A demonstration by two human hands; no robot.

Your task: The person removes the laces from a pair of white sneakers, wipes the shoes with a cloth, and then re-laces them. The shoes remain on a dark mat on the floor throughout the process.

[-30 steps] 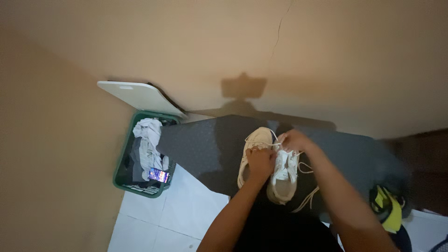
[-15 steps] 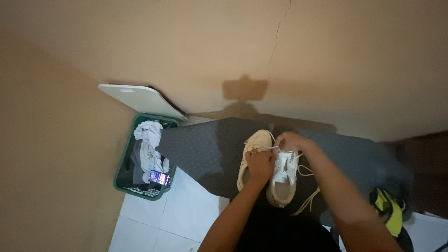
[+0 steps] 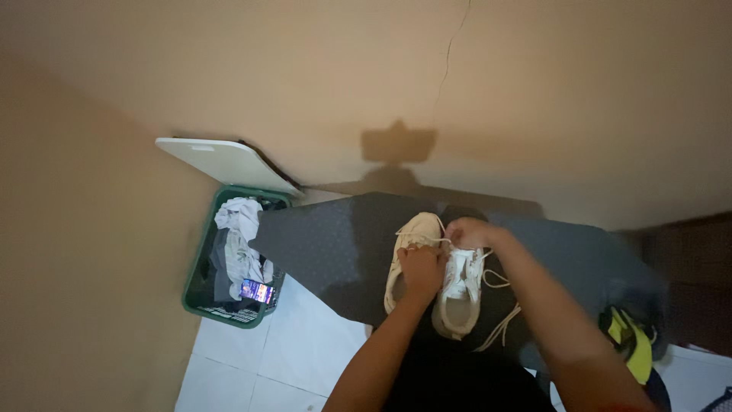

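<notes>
White shoe (image 3: 459, 294): sat on dark mat (image 3: 328, 244).
Left hand (image 3: 422, 268): clenched on lace (image 3: 415, 237).
Right hand (image 3: 465, 233): pinched lace.
Advice: pull evenly, shoe steadied.

The left hand (image 3: 422, 268) and the right hand (image 3: 467, 233) are close together over two white shoes (image 3: 438, 276) on a dark board (image 3: 335, 244). Left of the left hand the board surface is free. Further left stands a green basket (image 3: 200, 259) with clothes and a phone. Beyond the hands the wall (image 3: 534, 114) closes the way. Loose laces (image 3: 499, 324) lie just right of the shoes.
</notes>
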